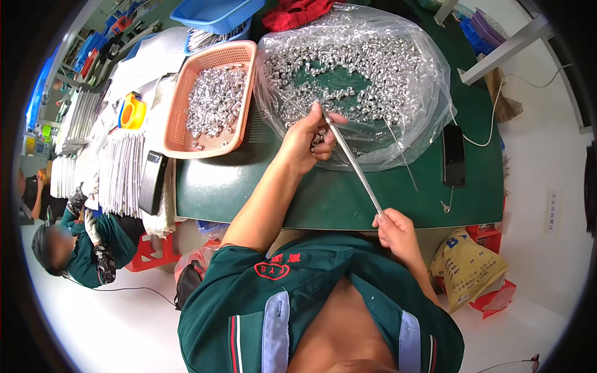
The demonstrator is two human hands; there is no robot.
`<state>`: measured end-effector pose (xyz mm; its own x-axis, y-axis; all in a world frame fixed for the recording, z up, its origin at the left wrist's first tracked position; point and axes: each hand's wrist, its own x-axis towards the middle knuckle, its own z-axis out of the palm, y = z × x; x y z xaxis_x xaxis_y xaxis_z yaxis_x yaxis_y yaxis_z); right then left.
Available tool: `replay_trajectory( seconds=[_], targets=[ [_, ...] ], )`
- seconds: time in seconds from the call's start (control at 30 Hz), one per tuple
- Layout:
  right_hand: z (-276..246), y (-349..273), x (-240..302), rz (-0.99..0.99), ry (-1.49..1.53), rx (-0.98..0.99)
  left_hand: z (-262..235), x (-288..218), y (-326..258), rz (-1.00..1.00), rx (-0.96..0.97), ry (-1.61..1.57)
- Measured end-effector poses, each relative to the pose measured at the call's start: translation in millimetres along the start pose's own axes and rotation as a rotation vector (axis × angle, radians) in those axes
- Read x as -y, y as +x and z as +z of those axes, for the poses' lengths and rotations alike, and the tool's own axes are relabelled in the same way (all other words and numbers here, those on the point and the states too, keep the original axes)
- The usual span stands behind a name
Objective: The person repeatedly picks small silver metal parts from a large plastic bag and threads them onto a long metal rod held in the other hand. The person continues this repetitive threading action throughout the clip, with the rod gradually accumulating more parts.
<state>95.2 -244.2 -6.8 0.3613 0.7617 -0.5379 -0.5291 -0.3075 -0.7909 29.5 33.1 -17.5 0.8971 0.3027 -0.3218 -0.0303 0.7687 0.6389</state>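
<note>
My right hand [396, 231] is closed round the near end of a slim silver metal rod [355, 163], which slants up and left. At its far end is my left hand [305, 144], its thumb and forefinger close about the rod's tip. Several small metal sleeves [318, 135] sit in the curled fingers of that hand. Beyond it lies a clear plastic bag [429, 118], spread open, with a great many loose silver sleeves [392, 74] in it. A thin wire-like rod [400, 149] lies across the bag's right side.
An orange basket [172, 124] of similar metal pieces stands left of the bag on the green table [249, 193]. Blue baskets [217, 17] and red cloth [295, 13] lie behind. Phones [453, 155] flank the work area. A co-worker [93, 245] sits at left.
</note>
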Motion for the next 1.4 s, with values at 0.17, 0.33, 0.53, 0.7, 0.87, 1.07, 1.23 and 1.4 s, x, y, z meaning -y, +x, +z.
replay_trajectory(
  seconds=[0.17,0.33,0.53,0.7,0.87,1.07,1.23,1.4],
  targets=[
    [-1,4,0,-0.041,-0.002,-0.021,-10,-8,2,0.017,-0.120,-0.031],
    [-10,-3,3,-0.054,-0.021,-0.025,-13,-14,2,0.113,-0.138,-0.071],
    [-15,-10,1,-0.026,-0.050,0.000,-29,-11,4,0.137,0.148,-0.264],
    [-15,-10,1,-0.016,-0.058,0.024,-29,-2,10,0.092,0.153,-0.446],
    [-14,-5,-1,-0.007,-0.058,0.024,-20,1,8,0.038,0.091,-0.496],
    [-10,-3,-1,-0.053,-0.085,-0.061,-23,5,11,0.032,0.222,-0.420],
    [-13,-7,2,-0.041,-0.108,-0.085,-26,0,10,0.041,0.185,-0.525],
    [-14,-8,4,-0.029,-0.147,-0.039,-30,-2,10,0.000,0.174,-0.559]
  ],
)
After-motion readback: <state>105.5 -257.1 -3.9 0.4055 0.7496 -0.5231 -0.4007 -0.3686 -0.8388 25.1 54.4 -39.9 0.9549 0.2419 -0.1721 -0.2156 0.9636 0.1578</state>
